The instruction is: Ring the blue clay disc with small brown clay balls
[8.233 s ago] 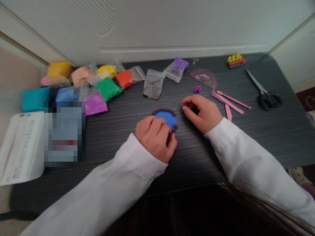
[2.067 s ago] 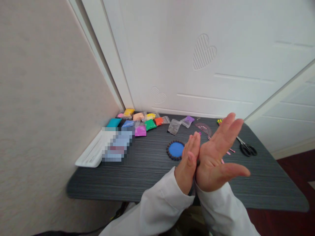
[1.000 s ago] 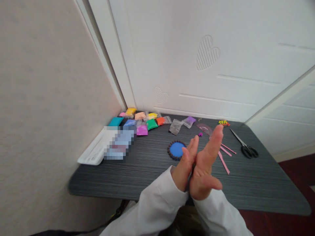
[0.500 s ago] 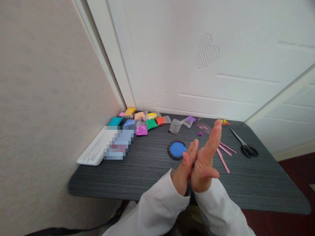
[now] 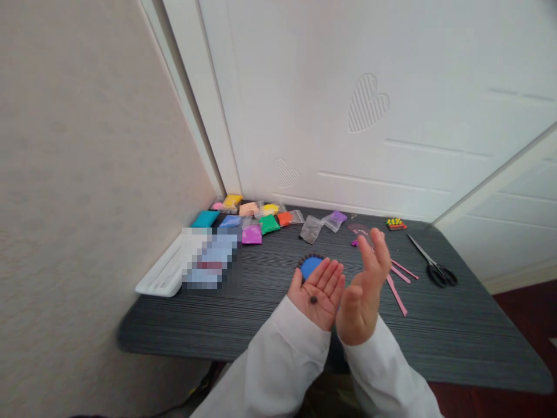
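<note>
My left hand (image 5: 319, 293) lies palm up with its fingers stretched out. A small dark brown ball (image 5: 313, 300), seemingly clay, rests on that palm, ungripped. Close beside it on the right, my right hand (image 5: 363, 296) is raised with its fingers apart, and nothing shows in it. Behind my left fingers lies a blue disc (image 5: 310, 267) edged with dark brown beads; its near part is hidden by the hand. Several pink tools (image 5: 397, 294) lie to the right of my right hand.
Several bags of coloured clay (image 5: 269, 224) stretch along the back of the dark table (image 5: 261, 302). A white tray (image 5: 162, 273) is at the left. Black-handled scissors (image 5: 435, 270) lie at the right, near a small yellow-and-orange piece (image 5: 395, 224). A white panel stands behind the table.
My hands were pressed together and have come apart. The left has turned palm up, uncovering the small dark ball, and now hides part of the blue disc.
</note>
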A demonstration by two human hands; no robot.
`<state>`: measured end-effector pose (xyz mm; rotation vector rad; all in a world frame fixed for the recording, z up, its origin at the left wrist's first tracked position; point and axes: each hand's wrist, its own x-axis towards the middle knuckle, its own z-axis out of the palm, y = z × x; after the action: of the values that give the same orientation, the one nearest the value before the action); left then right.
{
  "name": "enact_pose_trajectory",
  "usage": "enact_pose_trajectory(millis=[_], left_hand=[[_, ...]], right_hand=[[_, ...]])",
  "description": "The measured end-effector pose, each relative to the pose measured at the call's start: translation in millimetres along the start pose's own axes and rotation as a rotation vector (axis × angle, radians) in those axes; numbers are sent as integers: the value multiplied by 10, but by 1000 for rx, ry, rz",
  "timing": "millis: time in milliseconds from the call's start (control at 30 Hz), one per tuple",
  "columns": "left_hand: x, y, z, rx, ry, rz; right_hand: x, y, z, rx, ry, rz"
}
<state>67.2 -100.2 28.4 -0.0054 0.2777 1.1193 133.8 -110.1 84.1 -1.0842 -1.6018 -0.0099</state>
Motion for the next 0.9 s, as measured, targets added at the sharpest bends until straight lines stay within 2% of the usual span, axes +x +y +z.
enact_pose_trajectory(millis=[67, 167, 233, 333, 433, 667, 767, 900], left_hand=[[-14, 9, 48, -71, 129, 41], [-56, 36, 164, -91, 152, 100], [-79, 52, 209, -87, 126, 118], [-100, 53, 216, -73, 79, 114], [-117, 36, 219, -41, 44, 101], [-135, 41, 272, 119, 48, 40], [-107, 187, 263, 216, 67, 69], [-11, 650, 293, 466, 111, 234]], right_hand=[[-9, 86, -114, 39, 85, 56], [-117, 214, -305, 17, 105, 115], [-237, 266, -412, -20, -16, 104], [-413, 265, -501, -24, -280, 73], [-483, 202, -486, -40, -408, 80], [-361, 189, -248, -37, -469, 74], [-296, 341, -245, 47, -482, 98], [-128, 741, -323, 109, -508, 173]])
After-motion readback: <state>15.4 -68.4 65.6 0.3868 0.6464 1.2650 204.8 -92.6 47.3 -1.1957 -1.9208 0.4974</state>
